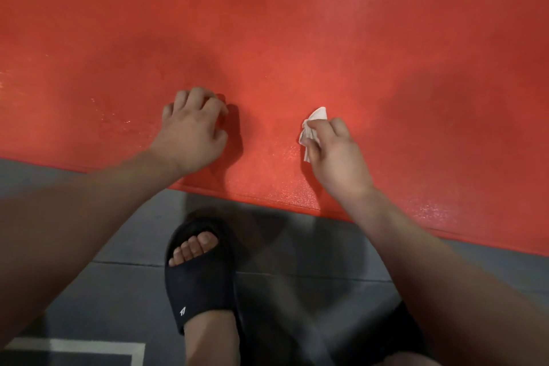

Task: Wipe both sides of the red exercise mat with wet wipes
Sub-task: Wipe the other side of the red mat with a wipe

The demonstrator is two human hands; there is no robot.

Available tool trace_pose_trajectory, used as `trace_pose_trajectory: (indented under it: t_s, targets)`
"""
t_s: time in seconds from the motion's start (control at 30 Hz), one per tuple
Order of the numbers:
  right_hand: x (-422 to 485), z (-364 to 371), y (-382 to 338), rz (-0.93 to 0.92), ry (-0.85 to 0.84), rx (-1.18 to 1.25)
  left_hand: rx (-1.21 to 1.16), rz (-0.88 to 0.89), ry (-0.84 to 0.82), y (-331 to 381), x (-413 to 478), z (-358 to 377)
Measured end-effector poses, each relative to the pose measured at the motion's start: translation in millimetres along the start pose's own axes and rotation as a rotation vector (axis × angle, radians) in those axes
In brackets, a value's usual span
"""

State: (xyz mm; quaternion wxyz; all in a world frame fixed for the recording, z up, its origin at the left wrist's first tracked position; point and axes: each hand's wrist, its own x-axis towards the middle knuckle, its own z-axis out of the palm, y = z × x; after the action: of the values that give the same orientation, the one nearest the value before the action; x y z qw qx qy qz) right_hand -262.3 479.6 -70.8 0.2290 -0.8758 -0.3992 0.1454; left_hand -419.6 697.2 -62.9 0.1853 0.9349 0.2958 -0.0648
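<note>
The red exercise mat [267,24] lies flat on the floor and fills the upper half of the view; wet streaks shine on its left part. My left hand [190,131] rests on the mat near its front edge, fingers bent with the tips on the surface and nothing in it. My right hand [332,154] sits to the right of it on the mat and pinches a crumpled white wet wipe [312,125], whose end sticks out past the fingers.
Grey floor tiles [312,249] run along the mat's near edge. My foot in a black slide sandal [199,279] stands on the floor just below that edge. A white painted line [89,346] marks the floor at the bottom left.
</note>
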Motion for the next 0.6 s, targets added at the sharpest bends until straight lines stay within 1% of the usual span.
trace_pose_trajectory:
  t_s: [0.03, 0.17, 0.3, 0.43, 0.5, 0.57, 0.6]
  targets:
    - [0.9, 1.7, 4.4, 0.005, -0.019, -0.028, -0.003, 0.004, 0.003, 0.4, 1.3, 0.2]
    - [5.6, 1.0, 12.8, 0.067, 0.040, -0.011, -0.018, 0.013, 0.009, -0.1, 4.6, -0.4]
    - [2.9, 5.9, 6.2, 0.105, 0.058, -0.036, -0.036, 0.001, 0.017, -2.8, 8.2, -0.9]
    - [13.7, 8.0, 10.6, 0.009, 0.034, -0.081, -0.043, -0.005, 0.026, -4.9, 12.8, -1.0]
    - [29.3, 4.7, 19.6, 0.036, 0.104, -0.081, -0.041, 0.001, 0.036, -5.7, 15.2, -2.0]
    - [51.6, 0.2, 27.4, 0.177, 0.253, -0.027, -0.040, -0.001, 0.039, -6.6, 17.2, -4.1]
    - [61.9, -1.1, 26.9, 0.265, 0.302, 0.002, -0.038, -0.001, 0.040, -7.6, 18.3, -5.1]
